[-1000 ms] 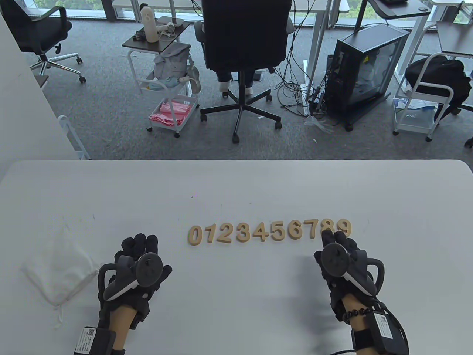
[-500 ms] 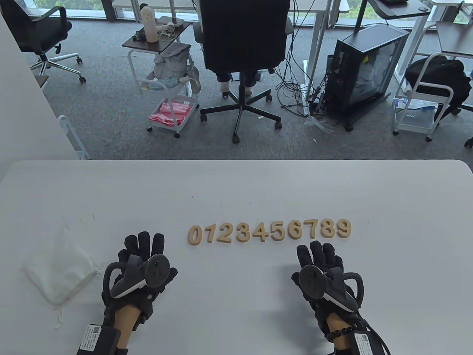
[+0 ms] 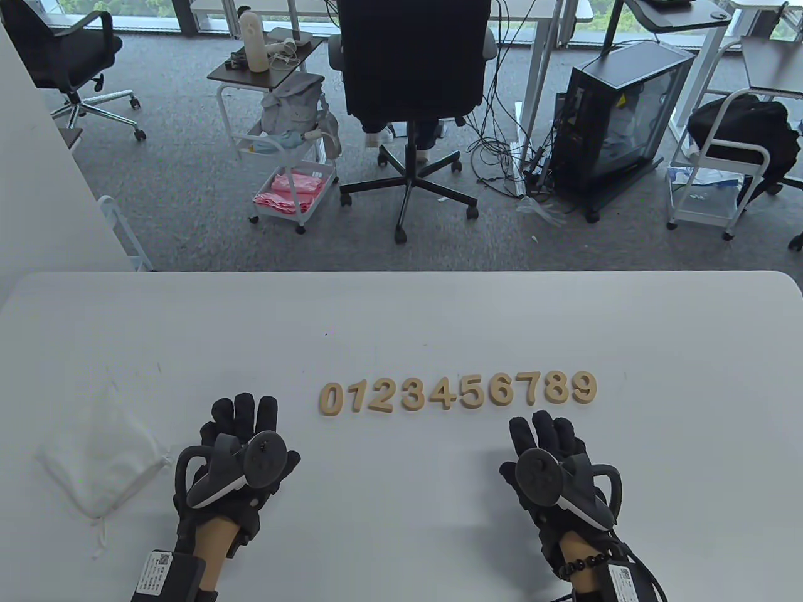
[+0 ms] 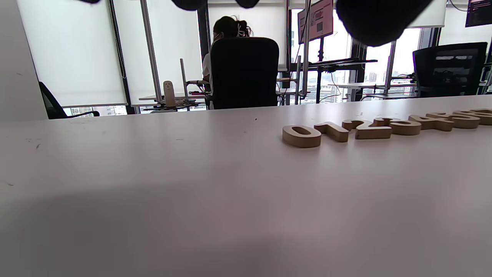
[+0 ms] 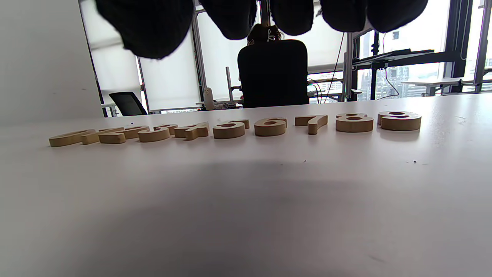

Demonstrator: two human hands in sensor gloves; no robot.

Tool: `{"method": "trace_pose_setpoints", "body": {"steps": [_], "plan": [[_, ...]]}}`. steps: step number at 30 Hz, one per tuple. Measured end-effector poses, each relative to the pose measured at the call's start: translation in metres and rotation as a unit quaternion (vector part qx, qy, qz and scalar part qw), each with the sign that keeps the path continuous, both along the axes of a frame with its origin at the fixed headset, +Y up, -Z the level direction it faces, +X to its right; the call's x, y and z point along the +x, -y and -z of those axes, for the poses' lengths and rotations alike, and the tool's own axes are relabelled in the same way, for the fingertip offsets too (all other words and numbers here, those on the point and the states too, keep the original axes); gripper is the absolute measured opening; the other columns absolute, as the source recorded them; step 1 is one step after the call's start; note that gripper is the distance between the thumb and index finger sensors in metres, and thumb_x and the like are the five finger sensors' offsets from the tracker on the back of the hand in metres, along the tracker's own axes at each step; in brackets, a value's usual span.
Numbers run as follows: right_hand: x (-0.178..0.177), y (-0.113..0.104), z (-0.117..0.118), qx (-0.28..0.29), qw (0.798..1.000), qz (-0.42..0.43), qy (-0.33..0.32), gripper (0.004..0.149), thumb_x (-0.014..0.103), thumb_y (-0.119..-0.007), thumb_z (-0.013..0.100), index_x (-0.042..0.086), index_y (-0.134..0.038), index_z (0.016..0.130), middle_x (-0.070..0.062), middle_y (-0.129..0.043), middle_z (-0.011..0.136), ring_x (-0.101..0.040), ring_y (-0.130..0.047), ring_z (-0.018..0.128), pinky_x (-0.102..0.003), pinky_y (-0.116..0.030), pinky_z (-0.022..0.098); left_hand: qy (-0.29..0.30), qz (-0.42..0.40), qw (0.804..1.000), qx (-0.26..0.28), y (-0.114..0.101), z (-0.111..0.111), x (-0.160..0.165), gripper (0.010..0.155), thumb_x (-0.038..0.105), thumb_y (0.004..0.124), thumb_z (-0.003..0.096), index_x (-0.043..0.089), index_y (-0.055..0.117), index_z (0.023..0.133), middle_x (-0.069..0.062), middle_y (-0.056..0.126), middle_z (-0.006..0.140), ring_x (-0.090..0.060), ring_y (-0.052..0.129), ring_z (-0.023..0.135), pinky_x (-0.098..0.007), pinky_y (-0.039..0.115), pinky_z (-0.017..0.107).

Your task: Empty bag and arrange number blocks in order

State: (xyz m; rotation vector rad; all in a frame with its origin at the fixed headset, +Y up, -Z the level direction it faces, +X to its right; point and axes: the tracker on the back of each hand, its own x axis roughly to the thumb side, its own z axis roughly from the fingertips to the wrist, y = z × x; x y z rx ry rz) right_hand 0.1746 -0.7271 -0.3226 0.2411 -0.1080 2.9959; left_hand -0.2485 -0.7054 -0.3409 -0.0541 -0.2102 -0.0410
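Note:
Wooden number blocks lie flat in one row on the white table, reading 0 to 9 from left to right. The same row of blocks runs across the right wrist view, and its left end shows in the left wrist view. A flat white drawstring bag lies at the table's left. My left hand rests palm down, fingers straight, left of and nearer than the 0. My right hand lies the same way just in front of the 7 and 8, touching no block.
Beyond the table's far edge a person sits in a black office chair. A white cart stands to its left and a computer case to its right. A white wall panel rises at the far left.
My right hand has drawn back from the 8 and 9 toward the near edge and shifted left. My left hand slid slightly right. The blocks stay in place.

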Motion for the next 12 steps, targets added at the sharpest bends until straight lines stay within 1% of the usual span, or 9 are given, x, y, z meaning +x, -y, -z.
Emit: {"method": "trace_pose_setpoints", "body": {"steps": [6,12], "plan": [[-0.003,0.001,0.002,0.002,1.0,0.011,-0.012,0.07,0.044,-0.073,0.052,0.013,-0.05,0.111,-0.029,-0.041,0.115,-0.062,-0.047,0.1,-0.072,-0.052,0.071,-0.013,-0.002,1.0,0.004,-0.002,-0.002,-0.005,0.089,0.056,0.066,0.0534,0.003,0.031,0.116,-0.039,0.028,0.114,-0.074,0.035,0.099,-0.081,0.044,0.066],[-0.007,0.003,0.006,0.0,1.0,0.018,-0.024,0.07,0.044,-0.072,0.052,0.013,-0.051,0.111,-0.029,-0.041,0.115,-0.062,-0.047,0.1,-0.072,-0.052,0.071,-0.032,-0.01,0.999,0.019,-0.009,-0.004,-0.015,0.088,0.056,0.067,0.0531,0.004,0.034,0.116,-0.039,0.03,0.114,-0.073,0.036,0.1,-0.081,0.045,0.066]]}}
